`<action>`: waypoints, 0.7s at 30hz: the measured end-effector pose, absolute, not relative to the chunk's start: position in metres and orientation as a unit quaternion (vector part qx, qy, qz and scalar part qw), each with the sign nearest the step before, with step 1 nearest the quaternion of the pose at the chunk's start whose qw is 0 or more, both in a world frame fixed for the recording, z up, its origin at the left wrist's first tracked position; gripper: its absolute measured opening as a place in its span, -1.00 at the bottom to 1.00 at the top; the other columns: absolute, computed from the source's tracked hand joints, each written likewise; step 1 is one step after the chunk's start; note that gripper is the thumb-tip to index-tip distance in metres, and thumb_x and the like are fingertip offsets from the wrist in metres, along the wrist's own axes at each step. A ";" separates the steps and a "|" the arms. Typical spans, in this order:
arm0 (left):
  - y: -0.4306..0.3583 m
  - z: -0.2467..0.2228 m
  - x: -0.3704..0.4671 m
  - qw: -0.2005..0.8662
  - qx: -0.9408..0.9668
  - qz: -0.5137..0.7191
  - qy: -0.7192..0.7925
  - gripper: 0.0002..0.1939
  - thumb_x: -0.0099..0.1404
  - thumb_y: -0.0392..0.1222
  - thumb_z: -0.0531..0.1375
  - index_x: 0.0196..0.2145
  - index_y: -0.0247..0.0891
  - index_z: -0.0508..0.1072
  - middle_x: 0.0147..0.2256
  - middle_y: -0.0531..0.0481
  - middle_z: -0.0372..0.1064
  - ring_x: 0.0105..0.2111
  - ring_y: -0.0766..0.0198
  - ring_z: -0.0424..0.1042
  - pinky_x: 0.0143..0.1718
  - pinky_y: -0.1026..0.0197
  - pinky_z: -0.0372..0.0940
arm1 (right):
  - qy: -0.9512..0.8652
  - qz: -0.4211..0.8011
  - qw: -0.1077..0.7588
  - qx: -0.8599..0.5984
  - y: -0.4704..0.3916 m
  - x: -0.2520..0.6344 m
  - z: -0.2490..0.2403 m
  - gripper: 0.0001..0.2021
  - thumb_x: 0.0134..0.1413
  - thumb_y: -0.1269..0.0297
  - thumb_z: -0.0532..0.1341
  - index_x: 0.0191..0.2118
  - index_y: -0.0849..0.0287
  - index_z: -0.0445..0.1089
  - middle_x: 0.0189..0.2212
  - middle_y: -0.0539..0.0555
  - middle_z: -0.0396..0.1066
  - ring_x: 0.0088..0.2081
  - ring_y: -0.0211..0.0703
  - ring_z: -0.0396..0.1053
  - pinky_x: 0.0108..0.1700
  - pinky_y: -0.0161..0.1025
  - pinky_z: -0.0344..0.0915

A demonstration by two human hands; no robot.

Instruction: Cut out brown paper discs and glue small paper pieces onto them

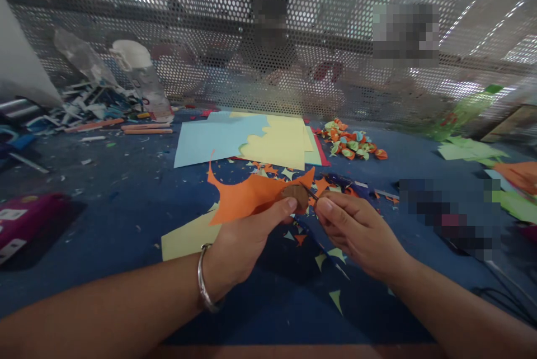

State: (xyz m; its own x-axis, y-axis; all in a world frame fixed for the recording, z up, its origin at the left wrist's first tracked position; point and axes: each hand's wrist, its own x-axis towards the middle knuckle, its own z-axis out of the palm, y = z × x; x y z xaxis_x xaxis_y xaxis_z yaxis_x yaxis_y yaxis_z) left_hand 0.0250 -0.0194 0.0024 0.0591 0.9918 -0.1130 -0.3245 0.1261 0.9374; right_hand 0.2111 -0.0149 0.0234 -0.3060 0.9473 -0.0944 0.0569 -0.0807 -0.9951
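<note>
My left hand [251, 236] is closed on a sheet of orange paper [239, 194] with curved cut-outs along its edges. Its thumb presses a small, rounded brown piece [297, 198] flat against the paper's right end. My right hand [356, 227] pinches a thin dark pointed tool [311, 192], whose tip meets the paper beside the brown piece. Fingers cover most of the tool, so I cannot tell its kind. Below both hands, small orange and pale green paper scraps [335, 298] are scattered on the blue table [268, 320].
Blue and yellow sheets [218, 138] lie behind my hands, beside a pile of small folded paper pieces [350, 141]. A white-capped bottle [142, 76] stands at the back left. A magenta case [33, 222] is at left. A perforated metal screen [201, 23] rises behind.
</note>
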 end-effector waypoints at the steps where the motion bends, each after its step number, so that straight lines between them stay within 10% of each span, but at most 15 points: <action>1: -0.019 0.004 0.026 0.601 0.385 0.540 0.446 -0.79 0.15 -0.07 0.43 -0.27 -0.18 0.66 -0.19 -0.04 0.63 -0.10 0.09 0.54 0.08 0.08 0.38 | -0.565 0.579 0.379 -0.449 -0.015 0.212 0.023 -0.47 0.15 -0.18 0.29 -0.52 0.12 0.11 -0.64 -0.20 -0.14 -0.64 -0.45 -0.21 -0.67 -0.41 -0.25; 21: -0.014 0.022 0.025 0.527 0.494 0.563 0.401 -0.93 0.11 -0.31 0.29 -0.50 -0.23 0.46 -0.50 0.11 0.36 -0.44 0.32 0.33 -0.32 0.24 0.30 | -0.638 0.520 0.326 -0.465 -0.012 0.222 0.020 -0.50 0.27 -0.18 0.17 -0.49 0.10 0.12 -0.62 -0.19 -0.21 -0.64 -0.41 -0.24 -0.64 -0.34 -0.27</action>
